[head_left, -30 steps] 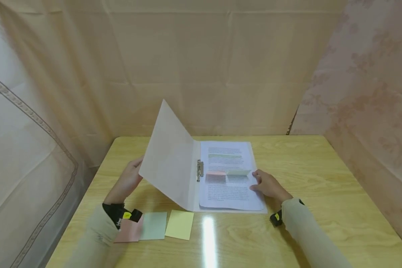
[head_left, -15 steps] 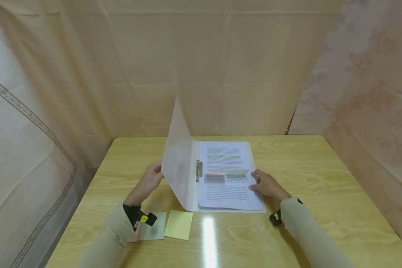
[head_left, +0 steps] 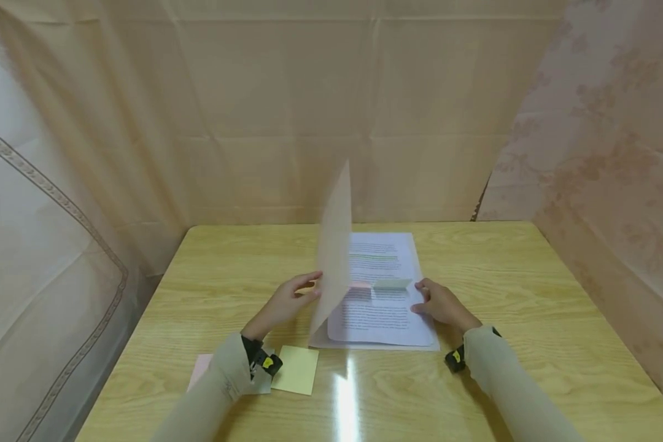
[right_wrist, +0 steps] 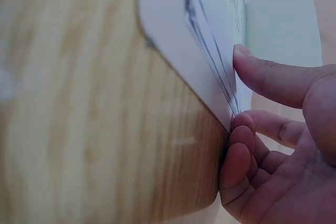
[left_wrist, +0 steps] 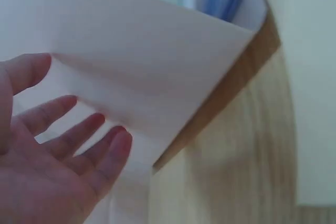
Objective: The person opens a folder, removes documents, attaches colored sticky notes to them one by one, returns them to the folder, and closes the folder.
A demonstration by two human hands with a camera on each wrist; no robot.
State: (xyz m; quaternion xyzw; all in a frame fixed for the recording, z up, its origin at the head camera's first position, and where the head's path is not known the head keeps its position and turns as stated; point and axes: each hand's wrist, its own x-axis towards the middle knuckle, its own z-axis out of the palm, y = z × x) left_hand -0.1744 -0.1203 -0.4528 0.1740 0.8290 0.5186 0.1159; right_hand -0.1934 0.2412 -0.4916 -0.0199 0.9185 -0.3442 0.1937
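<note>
The white folder cover (head_left: 334,252) stands nearly upright, leaning a little over the printed papers (head_left: 376,322). My left hand (head_left: 287,302) touches its outer face with spread fingers; in the left wrist view the fingertips (left_wrist: 123,137) lie against the cover without curling round it. At the right edge my right hand (head_left: 446,306) pinches the stack of papers, its thumb on top and fingers at the edge below, as the right wrist view shows on the sheets (right_wrist: 212,51). A pink sticky note (head_left: 360,285) and a pale green sticky note (head_left: 392,284) stick up from the page. The cover hides the folder's metal clip.
On the wooden table (head_left: 530,294) in front lie a yellow note pad (head_left: 296,370), a green one (head_left: 264,385) and a pink one (head_left: 200,368), the latter two partly under my left forearm. Beige curtains (head_left: 265,110) hang behind the table.
My left hand has moved right, swinging the folder cover up from leaning left to leaning slightly right, over the clip and the left part of the page. The right hand has stayed in place.
</note>
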